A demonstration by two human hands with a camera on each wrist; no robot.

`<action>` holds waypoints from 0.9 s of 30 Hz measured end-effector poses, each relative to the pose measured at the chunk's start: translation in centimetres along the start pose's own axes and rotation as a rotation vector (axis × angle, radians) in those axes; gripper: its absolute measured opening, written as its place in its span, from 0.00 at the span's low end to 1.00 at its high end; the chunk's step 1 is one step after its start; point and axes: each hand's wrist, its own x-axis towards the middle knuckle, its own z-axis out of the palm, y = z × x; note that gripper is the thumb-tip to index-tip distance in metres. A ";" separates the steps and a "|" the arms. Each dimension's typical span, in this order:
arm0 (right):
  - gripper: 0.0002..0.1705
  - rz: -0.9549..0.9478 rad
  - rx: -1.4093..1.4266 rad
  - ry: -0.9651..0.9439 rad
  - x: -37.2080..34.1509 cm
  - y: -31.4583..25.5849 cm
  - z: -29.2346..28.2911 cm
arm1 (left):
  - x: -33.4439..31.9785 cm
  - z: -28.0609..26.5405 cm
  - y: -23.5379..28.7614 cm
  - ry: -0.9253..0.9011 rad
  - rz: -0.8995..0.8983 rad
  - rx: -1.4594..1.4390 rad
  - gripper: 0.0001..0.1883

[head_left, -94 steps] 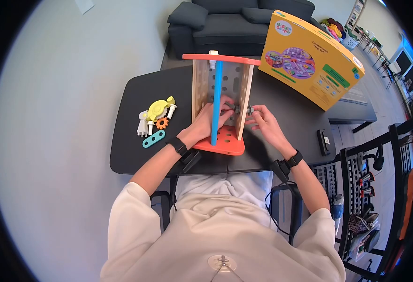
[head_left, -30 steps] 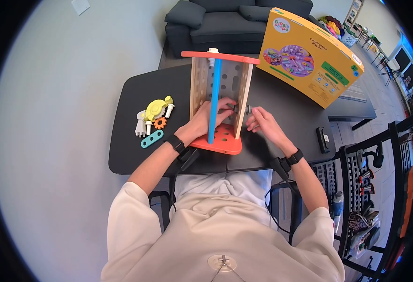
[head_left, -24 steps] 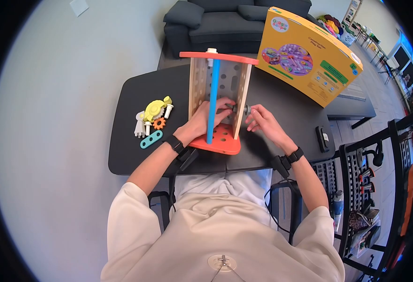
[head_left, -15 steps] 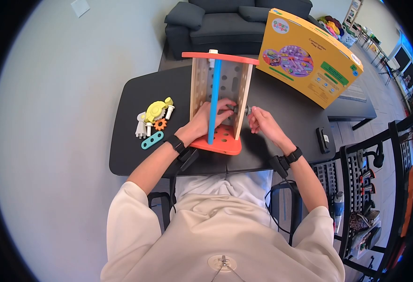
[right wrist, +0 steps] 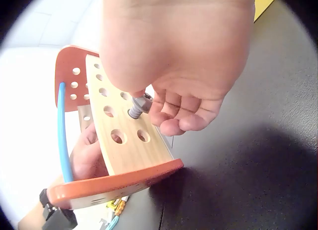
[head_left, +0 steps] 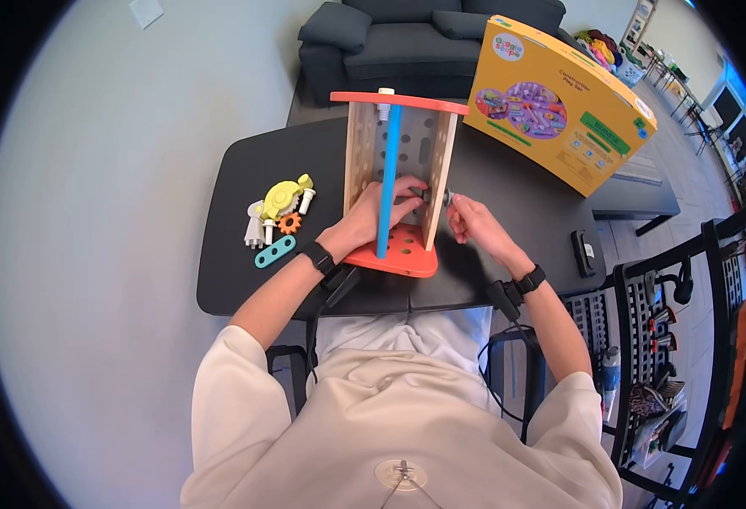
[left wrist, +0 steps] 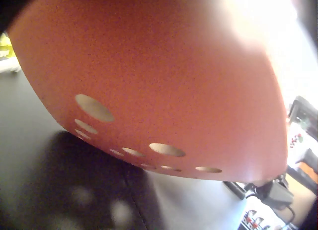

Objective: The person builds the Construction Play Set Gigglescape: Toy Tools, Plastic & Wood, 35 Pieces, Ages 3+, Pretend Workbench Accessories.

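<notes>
A toy tool box [head_left: 390, 265] stands upright on the black table, with red ends, pale wooden side panels full of holes and a blue rod [head_left: 388, 182]. My right hand [head_left: 479, 227] is outside the right panel, its thumb and curled fingers pinching the head of a grey bolt [right wrist: 143, 104]. In the right wrist view the bolt's threaded shank runs into a hole in the wooden panel [right wrist: 130, 144]. My left hand [head_left: 371, 215] reaches behind the rod into the box, finger and thumb around a small grey piece [head_left: 419, 194] at the panel's inner face; the fingers partly hide it.
Left on the table lie a yellow toy saw [head_left: 283, 200], an orange gear [head_left: 290, 223], a teal strip with holes [head_left: 275, 252] and white bolts [head_left: 307, 202]. A yellow carton [head_left: 559, 106] stands behind, right. A white bolt [head_left: 385, 103] sits in the box's top end.
My right fingers have opened a little off the bolt and curled in on it again. The left hand keeps its place inside the box, which has barely shifted.
</notes>
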 end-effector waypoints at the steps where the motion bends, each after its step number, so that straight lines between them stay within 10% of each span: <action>1: 0.22 -0.015 -0.020 0.094 -0.6 -0.8 0.9 | 0.1 0.1 -0.3 0.015 0.051 0.009 0.18; 27: 0.23 -0.062 0.058 0.069 1.0 0.3 0.0 | -0.2 -0.3 0.7 -0.023 -0.020 0.037 0.18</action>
